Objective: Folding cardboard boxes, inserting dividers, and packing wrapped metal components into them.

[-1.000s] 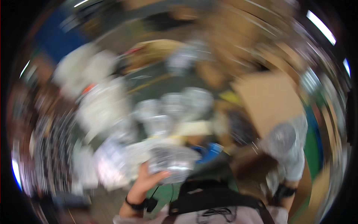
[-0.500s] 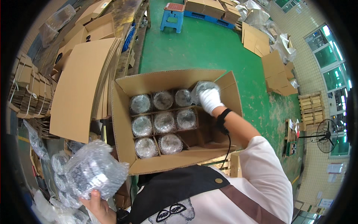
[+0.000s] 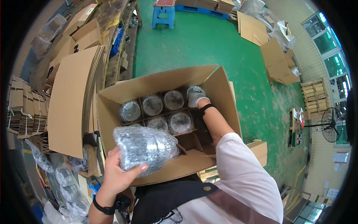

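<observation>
An open cardboard box with cardboard dividers stands in front of me. Several round, bubble-wrapped items sit in its compartments; what is under the wrap cannot be made out. My right hand, in a white glove, reaches into the far right corner compartment, closed on a bubble-wrapped item there. Bare, my left hand grips a larger-looking bubble-wrapped bundle over the box's near left part. This bundle lies tilted and hides some of the compartments below it.
Flat cardboard sheets lean left of the box, beside a long worktable. More wrapped items lie at the lower left. A blue stool stands on the green floor, and a black fan is at right.
My left hand has carried its bundle from left of the box to over its near left part. My right hand has lowered its wrapped item into the far right compartment.
</observation>
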Demonstrator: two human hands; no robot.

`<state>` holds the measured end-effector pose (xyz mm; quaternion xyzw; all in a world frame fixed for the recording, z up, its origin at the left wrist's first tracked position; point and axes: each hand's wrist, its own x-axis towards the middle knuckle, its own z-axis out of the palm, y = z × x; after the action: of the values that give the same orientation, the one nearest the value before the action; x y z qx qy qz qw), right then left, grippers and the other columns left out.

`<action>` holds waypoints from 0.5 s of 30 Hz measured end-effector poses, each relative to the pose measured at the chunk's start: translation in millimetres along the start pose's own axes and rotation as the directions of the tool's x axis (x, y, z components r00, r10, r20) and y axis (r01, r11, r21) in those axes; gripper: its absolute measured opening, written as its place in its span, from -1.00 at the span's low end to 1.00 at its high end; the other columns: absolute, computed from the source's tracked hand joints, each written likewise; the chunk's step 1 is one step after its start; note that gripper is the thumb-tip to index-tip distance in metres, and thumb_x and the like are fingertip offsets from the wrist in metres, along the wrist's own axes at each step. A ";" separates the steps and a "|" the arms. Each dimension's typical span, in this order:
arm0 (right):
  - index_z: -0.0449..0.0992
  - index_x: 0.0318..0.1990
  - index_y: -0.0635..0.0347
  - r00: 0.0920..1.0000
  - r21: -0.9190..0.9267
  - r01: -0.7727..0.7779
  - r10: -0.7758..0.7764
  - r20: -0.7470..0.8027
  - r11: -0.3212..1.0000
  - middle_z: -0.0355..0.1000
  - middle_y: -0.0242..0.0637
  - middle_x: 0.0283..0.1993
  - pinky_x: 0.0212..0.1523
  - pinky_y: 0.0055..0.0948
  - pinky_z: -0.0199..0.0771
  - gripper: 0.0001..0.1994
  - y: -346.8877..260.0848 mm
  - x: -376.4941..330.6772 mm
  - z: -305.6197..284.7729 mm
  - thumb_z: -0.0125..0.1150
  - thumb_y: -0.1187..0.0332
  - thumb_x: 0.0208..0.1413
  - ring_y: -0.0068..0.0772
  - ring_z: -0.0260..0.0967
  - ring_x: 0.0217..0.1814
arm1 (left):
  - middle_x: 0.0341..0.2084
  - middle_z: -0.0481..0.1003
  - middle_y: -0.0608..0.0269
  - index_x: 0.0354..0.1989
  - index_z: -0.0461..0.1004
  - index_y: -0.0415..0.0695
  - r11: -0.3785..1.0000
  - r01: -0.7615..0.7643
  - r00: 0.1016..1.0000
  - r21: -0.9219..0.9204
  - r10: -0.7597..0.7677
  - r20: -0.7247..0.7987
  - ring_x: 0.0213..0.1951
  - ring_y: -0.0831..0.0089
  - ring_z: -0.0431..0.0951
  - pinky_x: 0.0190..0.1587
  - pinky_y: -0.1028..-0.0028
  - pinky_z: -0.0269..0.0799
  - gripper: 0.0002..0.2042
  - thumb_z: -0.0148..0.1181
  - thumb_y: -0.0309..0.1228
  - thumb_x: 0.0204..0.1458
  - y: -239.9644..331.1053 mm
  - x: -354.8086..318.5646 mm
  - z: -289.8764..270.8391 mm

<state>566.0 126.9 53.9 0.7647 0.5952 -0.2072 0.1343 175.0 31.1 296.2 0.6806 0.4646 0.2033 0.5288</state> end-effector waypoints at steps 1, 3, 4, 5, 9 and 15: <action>0.61 -0.12 0.12 1.000 0.015 -0.013 0.013 0.015 1.000 0.47 -0.05 0.06 0.16 -0.19 0.40 -0.57 1.5 -5.7 -3.3 0.36 0.33 -0.28 -0.10 0.40 0.16 | -0.24 0.56 0.18 -0.22 0.57 -0.18 1.000 0.010 1.000 0.007 -0.010 0.022 -0.19 0.29 0.55 -0.07 0.38 0.39 -0.63 0.50 -0.35 -0.24 -1.3 3.6 6.1; 0.61 -0.14 0.15 0.966 0.000 0.148 -0.144 0.214 0.989 0.48 -0.07 0.05 0.14 -0.19 0.40 -0.62 6.1 -12.4 -33.2 0.25 0.20 -0.15 -0.09 0.40 0.15 | -0.23 0.57 0.17 -0.22 0.58 -0.18 0.994 -0.033 0.995 0.102 0.023 0.095 -0.19 0.25 0.56 -0.07 0.35 0.40 -0.65 0.48 -0.37 -0.22 3.0 23.8 22.6; 0.61 -0.13 0.16 0.959 -0.003 0.215 -0.210 0.190 0.977 0.47 -0.06 0.05 0.13 -0.19 0.40 -0.62 -16.2 -31.3 -69.6 0.16 0.15 -0.07 -0.06 0.40 0.14 | -0.22 0.57 0.19 -0.18 0.56 -0.19 1.000 -0.018 0.989 -0.011 0.019 0.146 -0.17 0.36 0.56 -0.08 0.38 0.42 -0.68 0.43 -0.38 -0.13 3.8 32.7 26.9; 0.60 -0.13 0.16 0.955 -0.014 0.245 -0.239 0.174 0.969 0.47 -0.06 0.05 0.12 -0.18 0.39 -0.60 -18.3 -63.0 -113.0 0.07 0.10 0.01 -0.04 0.40 0.13 | -0.20 0.56 0.22 -0.14 0.53 -0.21 0.991 0.048 0.980 -0.124 -0.023 0.200 -0.16 0.42 0.54 -0.08 0.41 0.43 -0.68 0.39 -0.38 -0.07 0.1 47.7 39.0; 0.45 0.09 0.21 0.736 0.580 0.600 -0.095 -0.671 0.551 0.52 -0.13 -0.02 0.03 -0.33 0.45 -0.59 23.0 -210.0 -199.6 0.09 0.14 0.19 -0.22 0.48 0.04 | -0.13 0.52 0.27 0.02 0.43 -0.25 0.876 0.185 0.914 -0.446 0.014 0.406 -0.14 0.55 0.49 -0.05 0.46 0.44 -0.66 0.23 -0.34 0.12 -9.9 119.2 107.9; 0.43 0.06 0.36 0.694 0.779 0.620 0.401 -0.599 0.091 0.54 -0.07 -0.12 0.06 -0.28 0.47 -0.66 91.1 -366.0 -142.2 0.09 0.31 0.23 -0.25 0.52 -0.09 | -0.25 0.54 -0.05 -0.26 0.48 -0.25 0.751 -0.304 0.924 0.586 0.084 0.372 -0.14 0.04 0.53 -0.07 0.09 0.35 -0.50 0.25 0.04 -0.05 -69.5 186.9 245.2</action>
<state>601.1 -144.9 349.5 0.6009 0.3553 -0.2487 -0.6715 425.2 59.9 105.1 0.8872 0.3383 -0.0247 0.3126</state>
